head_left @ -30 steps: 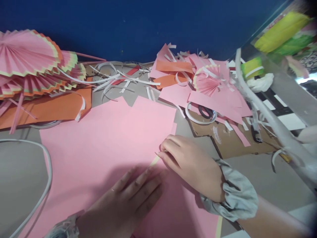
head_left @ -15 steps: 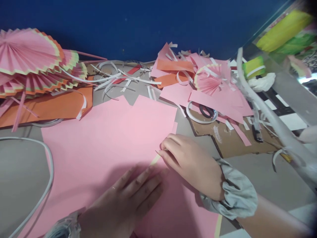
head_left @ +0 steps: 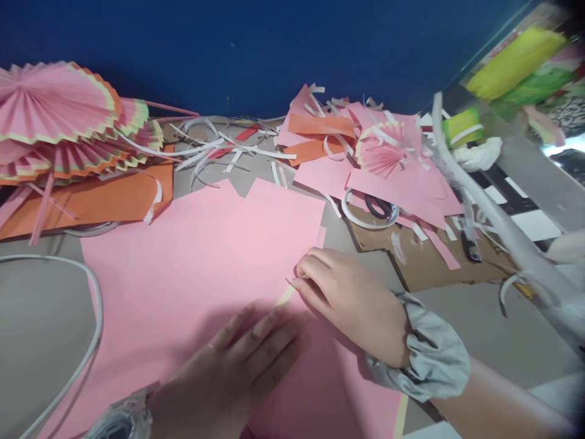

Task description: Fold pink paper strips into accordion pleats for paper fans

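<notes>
Large pink paper sheets (head_left: 183,256) lie spread in front of me. My left hand (head_left: 247,356) rests flat on the pink paper, its fingers stretched out. Just beyond those fingers, a narrow pale yellow paper strip (head_left: 286,296) runs along the pink paper toward my right hand (head_left: 336,292). The fingers of that hand are pinched together at the strip's far end, pressing at the paper. The fingertips hide the exact spot they grip. A grey-green scrunchie (head_left: 434,347) circles my right wrist.
Pleated pink paper fans (head_left: 59,100) are piled at the left on orange paper (head_left: 105,198). White paper strips (head_left: 205,146) and pink scraps (head_left: 402,192) lie at the back. Tape rolls (head_left: 372,210) and cardboard (head_left: 420,262) are at the right. A white cable (head_left: 97,305) curves on the left.
The view has shifted very slightly. Both hands keep the same places on the pink paper, with the right fingers still pinched at the strip.
</notes>
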Tool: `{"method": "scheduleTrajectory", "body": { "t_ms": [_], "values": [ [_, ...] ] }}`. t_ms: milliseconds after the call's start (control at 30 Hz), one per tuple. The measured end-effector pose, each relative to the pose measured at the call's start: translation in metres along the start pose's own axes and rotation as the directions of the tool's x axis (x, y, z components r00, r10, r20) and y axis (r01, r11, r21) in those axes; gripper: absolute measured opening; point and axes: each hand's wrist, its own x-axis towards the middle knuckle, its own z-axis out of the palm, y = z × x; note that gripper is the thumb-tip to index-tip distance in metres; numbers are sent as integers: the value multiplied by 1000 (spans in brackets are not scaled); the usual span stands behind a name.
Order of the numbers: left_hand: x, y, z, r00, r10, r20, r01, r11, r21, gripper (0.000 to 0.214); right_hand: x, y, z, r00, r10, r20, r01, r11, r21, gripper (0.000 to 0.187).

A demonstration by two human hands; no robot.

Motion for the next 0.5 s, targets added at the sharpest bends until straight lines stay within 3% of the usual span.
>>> {"method": "scheduleTrajectory", "body": {
  "t_ms": [200,300,500],
  "values": [
    [-3,-1,6,998,-17,-64,21,998,63,74,-2,-2,-4,1000,-3,-5,3,997,-73,20],
    [-3,-1,11,995,29,-97,-22,997,80,75,-3,-4,-5,1000,-12,-18,10,992,-125,19],
    [-3,11,4,987,-79,-141,104,978,180,69,-8,-7,-2,1000,6,-16,-10,964,-267,19]
  ]
}}
